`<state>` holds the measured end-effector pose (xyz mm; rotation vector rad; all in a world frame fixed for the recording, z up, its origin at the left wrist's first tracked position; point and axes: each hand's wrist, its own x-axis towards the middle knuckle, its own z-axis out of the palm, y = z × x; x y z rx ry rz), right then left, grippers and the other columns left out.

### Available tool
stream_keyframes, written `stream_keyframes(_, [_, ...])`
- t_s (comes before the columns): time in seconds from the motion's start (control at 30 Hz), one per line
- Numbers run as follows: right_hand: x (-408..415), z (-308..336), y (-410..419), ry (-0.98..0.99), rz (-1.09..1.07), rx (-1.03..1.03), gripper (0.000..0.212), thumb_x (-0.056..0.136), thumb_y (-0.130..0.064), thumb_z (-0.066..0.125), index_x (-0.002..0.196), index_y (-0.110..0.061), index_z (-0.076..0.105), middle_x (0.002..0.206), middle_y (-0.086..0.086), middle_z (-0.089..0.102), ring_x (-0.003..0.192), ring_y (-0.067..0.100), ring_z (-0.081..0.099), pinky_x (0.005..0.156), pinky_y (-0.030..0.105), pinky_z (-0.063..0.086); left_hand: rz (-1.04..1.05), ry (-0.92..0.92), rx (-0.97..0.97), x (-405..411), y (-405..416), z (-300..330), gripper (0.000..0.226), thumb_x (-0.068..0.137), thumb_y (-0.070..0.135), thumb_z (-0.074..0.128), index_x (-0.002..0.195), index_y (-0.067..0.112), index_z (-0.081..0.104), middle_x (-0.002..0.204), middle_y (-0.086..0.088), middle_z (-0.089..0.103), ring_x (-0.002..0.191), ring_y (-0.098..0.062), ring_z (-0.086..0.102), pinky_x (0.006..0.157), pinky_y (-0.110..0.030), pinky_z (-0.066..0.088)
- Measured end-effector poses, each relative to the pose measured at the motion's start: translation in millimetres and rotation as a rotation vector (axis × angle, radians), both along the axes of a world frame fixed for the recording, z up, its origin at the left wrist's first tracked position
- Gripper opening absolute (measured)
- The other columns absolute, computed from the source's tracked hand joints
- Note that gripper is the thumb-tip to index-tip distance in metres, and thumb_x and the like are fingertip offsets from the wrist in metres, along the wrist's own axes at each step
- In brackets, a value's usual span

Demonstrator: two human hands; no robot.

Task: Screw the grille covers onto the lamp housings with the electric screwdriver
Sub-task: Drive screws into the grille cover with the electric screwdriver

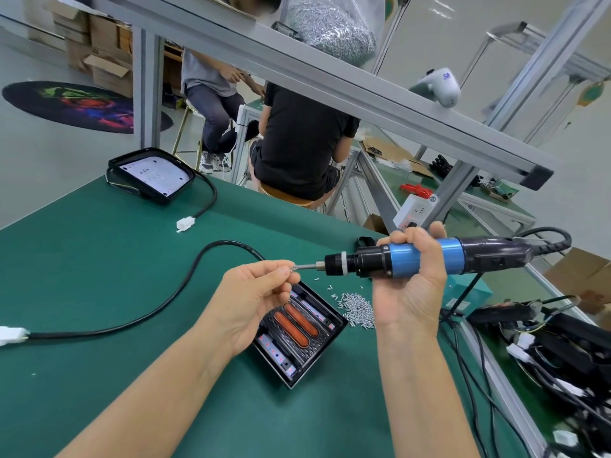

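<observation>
Right hand (pixel 410 276) wrapped around stiff blue-black electric screwdriver (pixel 406 259); left hand (pixel 254 292) pinching tiny, slippery silver screw (pixel 293 268) at bit tip, nine o'clock. Probably easily dropped.

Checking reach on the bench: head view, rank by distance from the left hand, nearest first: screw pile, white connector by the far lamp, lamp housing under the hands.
From the left hand:
1. Lamp housing, directly below the hand.
2. Screw pile, to its right on the mat.
3. White connector, farther back, near the far lamp.
</observation>
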<state>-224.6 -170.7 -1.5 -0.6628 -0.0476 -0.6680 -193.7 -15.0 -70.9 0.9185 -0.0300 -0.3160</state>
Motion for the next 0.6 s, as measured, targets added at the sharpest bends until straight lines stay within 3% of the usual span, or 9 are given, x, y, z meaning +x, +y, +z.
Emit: stream_keyframes(0.6, [-0.7, -1.3, -0.7, -0.01, -0.007, 0.004, 0.031, 0.087, 0.003, 0.056, 0.101, -0.024, 0.057, 0.072, -0.004, 0.058, 0.061, 0.01, 0.059, 0.069, 0.026, 0.053, -0.007, -0.015, -0.02, -1.7, -0.3, -0.2, 0.014, 0.089, -0.004, 0.053, 0.092, -0.002, 0.067, 0.072, -0.009, 0.068, 0.057, -0.009, 0.058, 0.055, -0.018, 0.053])
